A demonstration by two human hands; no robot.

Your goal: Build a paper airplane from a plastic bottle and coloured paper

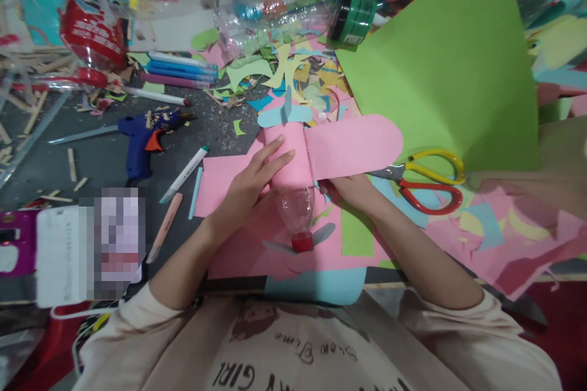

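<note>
A clear plastic bottle (295,209) wrapped in pink paper lies with its red cap (302,242) toward me. From its right side a rounded pink paper wing (355,145) extends, and light blue paper pieces (284,115) stand at its far end. My left hand (257,178) is closed around the left side of the wrapped bottle, two fingers resting on top of the pink paper. Under the near edge of the wing, against the bottle's right side, is my right hand (348,189); its fingers are mostly hidden. Pink sheets (247,259) lie beneath.
Scissors (431,180) with yellow and red handles lie right of my right hand. A blue glue gun (137,140), markers (183,175) and a phone (120,238) are at left. Plastic bottles (275,0) and paper scraps lie behind; a large green sheet (449,67) covers the back right.
</note>
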